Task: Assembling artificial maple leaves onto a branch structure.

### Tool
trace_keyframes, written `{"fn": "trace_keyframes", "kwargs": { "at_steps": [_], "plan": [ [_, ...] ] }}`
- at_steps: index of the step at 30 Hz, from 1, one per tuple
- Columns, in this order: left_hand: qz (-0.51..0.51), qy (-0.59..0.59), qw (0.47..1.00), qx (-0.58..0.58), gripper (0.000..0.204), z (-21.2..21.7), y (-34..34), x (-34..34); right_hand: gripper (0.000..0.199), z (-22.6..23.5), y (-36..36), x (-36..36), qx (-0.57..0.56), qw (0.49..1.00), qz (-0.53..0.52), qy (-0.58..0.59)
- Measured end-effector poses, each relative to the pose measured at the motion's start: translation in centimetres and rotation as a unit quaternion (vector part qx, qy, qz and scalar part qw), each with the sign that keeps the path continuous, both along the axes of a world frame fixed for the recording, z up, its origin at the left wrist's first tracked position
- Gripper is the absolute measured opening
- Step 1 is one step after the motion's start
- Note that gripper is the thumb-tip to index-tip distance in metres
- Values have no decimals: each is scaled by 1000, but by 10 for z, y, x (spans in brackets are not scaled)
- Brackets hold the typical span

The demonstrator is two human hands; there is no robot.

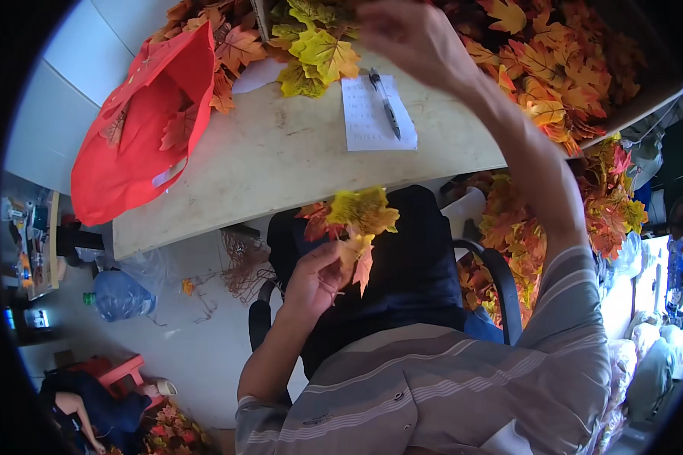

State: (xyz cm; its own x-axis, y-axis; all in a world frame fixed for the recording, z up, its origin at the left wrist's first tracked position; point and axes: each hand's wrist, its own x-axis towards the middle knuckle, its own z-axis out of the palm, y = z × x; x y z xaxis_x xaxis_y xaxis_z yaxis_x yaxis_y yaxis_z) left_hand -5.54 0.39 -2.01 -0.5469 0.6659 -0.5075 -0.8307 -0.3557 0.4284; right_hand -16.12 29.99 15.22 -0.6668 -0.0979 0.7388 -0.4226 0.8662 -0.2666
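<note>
My left hand (317,279) is closed on a small bunch of artificial maple leaves (360,212), yellow, orange and red, held over my lap in front of the table edge. My right hand (413,34) reaches to the far side of the table and is smeared by motion, so its fingers are unclear. Next to it lie yellow-green artificial leaves (319,49). Below that hand, a pen (385,105) rests on a white sheet of paper (360,125) with handwriting.
A red bag (121,144) with leaves in it hangs over the table's left end. Orange leaves (561,68) fill a box at the far right; more leaves (508,227) hang beside the chair armrest (501,280). Another person (102,409) is at lower left, near a red stool (121,371).
</note>
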Motion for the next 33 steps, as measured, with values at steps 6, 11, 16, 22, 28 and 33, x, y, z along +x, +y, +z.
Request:
{"fn": "trace_keyframes", "kwargs": {
  "at_steps": [6,11,16,22,28,33],
  "plan": [
    [-5,4,998,61,38,-21,-12,-5,17,-33,-48,172,-170,927,84,-324],
    [-25,6,998,66,39,-21,-7,-2,15,-93,-56,206,-203,914,116,-331],
    [-38,52,996,56,47,-9,-6,12,19,-97,-76,203,-248,917,133,-282],
    [-76,111,991,16,31,9,-3,41,28,-123,-106,213,-230,942,142,-198],
    [-57,95,994,22,19,3,-11,53,15,-128,-121,224,-334,891,120,-284],
    [-19,69,997,18,17,-5,-12,50,12,-135,-128,220,-220,932,82,-275]
  ]
}}
